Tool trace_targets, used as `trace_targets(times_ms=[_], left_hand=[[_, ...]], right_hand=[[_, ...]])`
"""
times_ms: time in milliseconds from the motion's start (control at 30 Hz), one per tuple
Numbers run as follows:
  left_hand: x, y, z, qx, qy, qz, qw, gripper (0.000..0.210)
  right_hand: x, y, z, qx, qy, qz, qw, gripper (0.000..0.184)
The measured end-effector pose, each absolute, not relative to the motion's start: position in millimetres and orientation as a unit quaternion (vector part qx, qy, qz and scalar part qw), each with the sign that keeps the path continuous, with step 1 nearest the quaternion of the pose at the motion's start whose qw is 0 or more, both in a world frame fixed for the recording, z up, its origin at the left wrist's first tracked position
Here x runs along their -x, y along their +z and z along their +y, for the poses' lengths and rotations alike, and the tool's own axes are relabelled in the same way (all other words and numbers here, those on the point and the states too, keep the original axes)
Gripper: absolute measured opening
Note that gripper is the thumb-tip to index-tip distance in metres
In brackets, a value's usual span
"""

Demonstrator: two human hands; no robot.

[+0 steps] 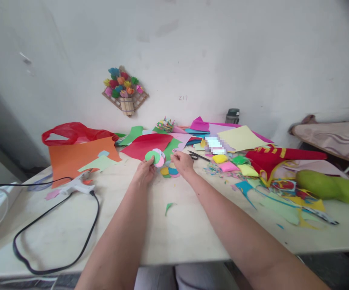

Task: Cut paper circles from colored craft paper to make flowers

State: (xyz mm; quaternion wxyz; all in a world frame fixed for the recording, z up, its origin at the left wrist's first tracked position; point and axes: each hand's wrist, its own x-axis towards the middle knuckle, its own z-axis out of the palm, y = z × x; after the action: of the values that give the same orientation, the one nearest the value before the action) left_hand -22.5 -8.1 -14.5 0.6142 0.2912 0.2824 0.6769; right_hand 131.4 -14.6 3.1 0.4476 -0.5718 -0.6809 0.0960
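The left hand has its grip pinching paper discs above the worktop. The right hand is near, its fingertips pressed together; whether they hold something, I cannot tell. Loose circles lie between the hands.

soft light covers the wall, detail is blurred, the upper-right corner dark.

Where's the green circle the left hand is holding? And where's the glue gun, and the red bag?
Green circle (155, 156): head view, on its flat paper face.
Glue gun (78, 185): head view, on its white body.
Red bag (79, 131): head view, on its crumpled side.
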Motion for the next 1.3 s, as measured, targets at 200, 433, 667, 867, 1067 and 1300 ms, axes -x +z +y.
trace_targets(times_ms=[200,433,667,867,1067,1300], left_hand=[[22.0,-15.7,-7.5,-0.302,0.673,0.279,0.615,0.008],[20.3,-13.8,-8.7,-0.291,0.677,0.287,0.612,0.005],[14.1,-12.6,-9.3,-0.275,0.678,0.29,0.617,0.012],[9.8,-13.8,-7.5,-0.247,0.678,0.295,0.627,0.014],[8.7,-10.0,-8.8,-0.198,0.668,0.291,0.655,0.015],[6.5,-6.2,-13.2,-0.199,0.664,0.275,0.667,0.02]], right_hand=[[-122.6,-3.7,-13.2,0.504,0.106,-0.699,0.497,0.012],[-117.5,-4.9,-14.5,0.486,0.112,-0.714,0.491,0.01],[-110.0,-4.5,-17.2,0.503,0.105,-0.707,0.486,0.011],[-107.2,1.3,-23.2,0.53,0.094,-0.696,0.475,0.018],[-107.3,1.9,-25.2,0.537,0.09,-0.7,0.462,0.021],[-107.0,1.3,-25.1,0.527,0.082,-0.707,0.465,0.02]])
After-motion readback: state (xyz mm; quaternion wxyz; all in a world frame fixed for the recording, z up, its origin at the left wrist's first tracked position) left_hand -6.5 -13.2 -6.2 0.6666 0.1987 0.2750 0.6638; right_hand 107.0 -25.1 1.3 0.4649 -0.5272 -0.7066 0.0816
